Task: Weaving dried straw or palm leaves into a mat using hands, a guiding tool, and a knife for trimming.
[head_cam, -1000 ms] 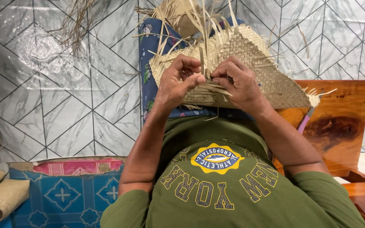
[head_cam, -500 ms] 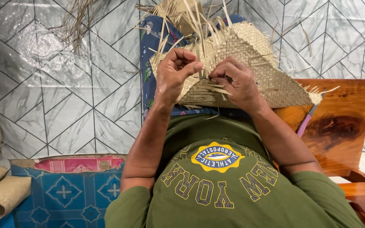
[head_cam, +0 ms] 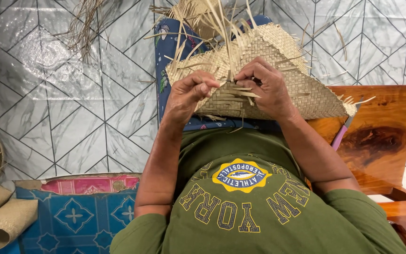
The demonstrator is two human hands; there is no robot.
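Woven palm-leaf mat (head_cam: 278, 70), half finished, rests on the person's lap and knees, tilted up toward the camera, loose unwoven strips (head_cam: 212, 23) sticking out at its top and near edge. Both hands work at the near edge, close together, almost touching.

Left hand (head_cam: 191, 94): fingers curled, pinching a flat strip end against the mat edge. Right hand (head_cam: 269, 87): fingers bent down over the weave, pressing it and pinching a strip (head_cam: 240, 91) between thumb and fingertips. Neither hand is free.

Handling, judged: mat looks light, thin, flexible but springy, bends as a sheet and holds a curve. Single strips look dry, narrow, stiff lengthwise, likely to split or crease if folded hard. Surface looks matte, not slippery. Best hold is a fingertip pinch near a strip's end for weaving; for the whole piece, the woven body, not the loose fringe, which would likely pull out.

Around: green printed shirt (head_cam: 250, 202), blue floral cloth (head_cam: 165, 70) under the mat, wooden chair (head_cam: 381, 127) at right with a pink-handled tool (head_cam: 339, 136) beside it, rolled woven mats (head_cam: 1, 221) at lower left, blue patterned cushion (head_cam: 81, 216), grey tile-pattern floor (head_cam: 62, 108).
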